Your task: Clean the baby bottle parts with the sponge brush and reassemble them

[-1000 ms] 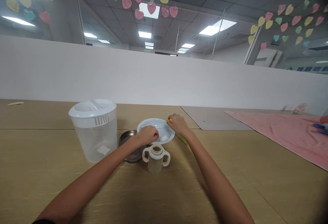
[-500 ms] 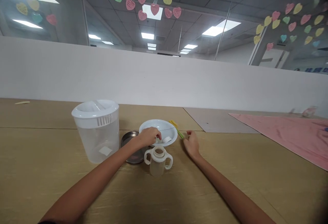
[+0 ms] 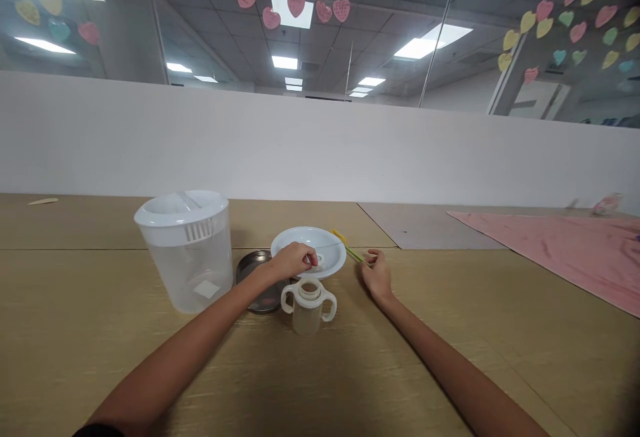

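Observation:
My left hand [image 3: 296, 261] reaches over a shallow white bowl [image 3: 333, 269], its fingers pinched together. What they pinch is hidden or too small to make out. A thin line crosses the bowl beyond the fingertips. My right hand [image 3: 377, 274], on the bowl's right, has its fingers closed on the end of a green stick-like handle [image 3: 354, 255] with a yellow tip [image 3: 339, 233] at the bowl's rim. In front of the bowl stands a two-handled baby bottle [image 3: 307, 313], upright and without a lid. A round metal pan [image 3: 253, 261] lies partly under my left forearm.
A translucent bucket [image 3: 190, 267] with a white lid stands to the left. At the right, a pink cloth [image 3: 555, 243] lies beside a grey sheet [image 3: 420, 227]. A flat pale piece [image 3: 43, 201] is at the far left. A white wall [image 3: 320, 150] closes off the back.
A small white piece seen in the bowl beside my left fingers no longer shows there. The handle by my right hand lies slightly flatter. The camera view has shifted a little.

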`<state>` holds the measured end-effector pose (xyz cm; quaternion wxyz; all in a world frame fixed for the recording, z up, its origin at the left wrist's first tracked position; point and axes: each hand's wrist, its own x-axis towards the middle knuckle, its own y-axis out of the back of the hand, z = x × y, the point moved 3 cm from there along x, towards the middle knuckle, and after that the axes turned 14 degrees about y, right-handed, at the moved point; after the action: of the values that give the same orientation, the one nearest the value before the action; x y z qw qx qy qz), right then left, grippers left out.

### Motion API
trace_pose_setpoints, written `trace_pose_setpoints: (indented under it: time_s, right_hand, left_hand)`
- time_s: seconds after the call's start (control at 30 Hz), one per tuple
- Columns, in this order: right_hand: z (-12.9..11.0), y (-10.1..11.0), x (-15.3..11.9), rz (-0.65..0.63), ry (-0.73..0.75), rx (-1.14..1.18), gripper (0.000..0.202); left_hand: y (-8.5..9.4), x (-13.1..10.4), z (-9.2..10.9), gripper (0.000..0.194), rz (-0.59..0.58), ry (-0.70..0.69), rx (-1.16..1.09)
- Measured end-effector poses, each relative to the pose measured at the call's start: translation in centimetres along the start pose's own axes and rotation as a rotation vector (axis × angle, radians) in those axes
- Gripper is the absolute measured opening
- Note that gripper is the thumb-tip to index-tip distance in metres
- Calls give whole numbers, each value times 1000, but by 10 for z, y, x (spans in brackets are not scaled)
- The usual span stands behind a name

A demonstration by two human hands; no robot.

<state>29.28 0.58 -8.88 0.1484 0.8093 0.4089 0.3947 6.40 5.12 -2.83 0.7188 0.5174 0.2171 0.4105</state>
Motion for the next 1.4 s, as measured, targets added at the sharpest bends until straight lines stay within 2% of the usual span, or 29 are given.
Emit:
trace_pose_setpoints:
  time_s: [0.27, 0.6, 0.8, 1.0, 1.1, 1.17, 1.3, 1.4]
  right_hand:
    - [11, 4, 2, 213, -138, 133, 36]
    - [23, 2, 2, 367, -154, 234, 37]
    - [27, 6, 3, 501, -136, 243, 38]
    - [2, 15, -4, 504, 29, 276, 36]
    - [-16, 14, -14, 418, 133, 306, 32]
    - [-29, 12, -22, 347, 257, 297, 32]
    - [-50, 8, -39, 287, 528, 262, 27]
    - [-58, 4, -43, 153, 616, 238, 24]
  left_hand:
    - [2, -3, 5, 26, 3, 17, 31]
    - [0, 1, 2, 28, -18, 2, 173]
    - [4, -2, 8, 17, 8, -29, 221]
    - [16, -8, 12, 15, 130, -72, 216]
    - [28, -9, 13, 20, 222, -39, 182]
    - [37, -10, 13, 20, 291, -11, 136]
    - [53, -15, 16, 16, 437, -23, -150]
    - [60, -19, 17, 14, 482, -37, -382]
